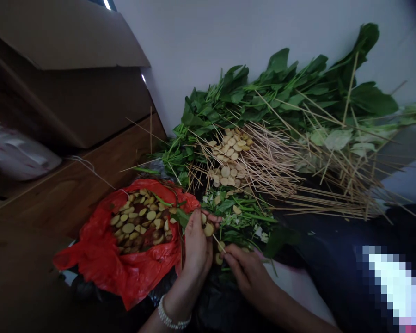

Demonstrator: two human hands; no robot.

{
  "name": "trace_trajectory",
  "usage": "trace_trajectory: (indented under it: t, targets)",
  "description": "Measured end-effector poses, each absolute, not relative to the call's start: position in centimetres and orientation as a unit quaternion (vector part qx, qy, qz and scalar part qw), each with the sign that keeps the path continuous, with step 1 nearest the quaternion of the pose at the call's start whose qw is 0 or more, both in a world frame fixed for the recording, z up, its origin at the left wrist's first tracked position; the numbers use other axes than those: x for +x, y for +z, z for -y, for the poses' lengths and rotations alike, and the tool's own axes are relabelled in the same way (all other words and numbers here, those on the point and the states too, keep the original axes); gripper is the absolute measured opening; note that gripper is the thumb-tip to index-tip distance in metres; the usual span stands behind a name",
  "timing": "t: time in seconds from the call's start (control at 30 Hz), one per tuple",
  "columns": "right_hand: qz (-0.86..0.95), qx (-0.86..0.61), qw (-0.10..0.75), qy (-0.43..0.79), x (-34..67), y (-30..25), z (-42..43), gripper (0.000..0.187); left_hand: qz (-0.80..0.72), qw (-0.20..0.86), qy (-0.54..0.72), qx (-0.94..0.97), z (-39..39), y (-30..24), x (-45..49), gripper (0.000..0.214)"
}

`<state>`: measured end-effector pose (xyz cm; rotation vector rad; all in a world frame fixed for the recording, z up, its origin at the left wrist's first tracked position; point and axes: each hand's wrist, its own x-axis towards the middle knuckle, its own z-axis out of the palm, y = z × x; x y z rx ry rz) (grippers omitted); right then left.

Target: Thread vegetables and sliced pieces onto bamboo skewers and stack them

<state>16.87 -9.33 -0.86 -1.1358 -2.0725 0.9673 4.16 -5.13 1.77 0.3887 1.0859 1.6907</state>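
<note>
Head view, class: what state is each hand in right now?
Left hand: closed, holding pale round slices.
Right hand: closed, its grip on a thin stick.

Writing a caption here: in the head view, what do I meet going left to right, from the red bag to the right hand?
Red bag, left hand, stick, right hand.

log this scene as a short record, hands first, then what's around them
left hand: holding round pale-yellow slices
right hand: pinching a thin pale wooden skewer
left wrist: white beaded bracelet
bag: crumpled red plastic bag, open, with more yellow slices inside
pile: many thin tan wooden sticks, pale round slices at their near-left ends
behind: long-stemmed leafy green vegetables along the plain pale wall
</note>
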Motion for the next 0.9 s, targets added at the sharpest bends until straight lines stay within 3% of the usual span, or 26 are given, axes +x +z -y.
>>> trace_trajectory:
  t: [0.3, 0.9]
  targets:
    - [0.782, -0.442, 0.335, 0.284, 16.3, -1.9, 9.6, 0.025, -0.42, 0.514, 0.728, 0.171, 4.7, 2.4, 5.9, 0.028]
    - [0.78, -0.466, 0.341, 0.24, 16.2, -2.4, 9.2, 0.026, -0.421, 0.507, 0.732, 0.174, 3.7, 2.1, 7.2, 0.034]
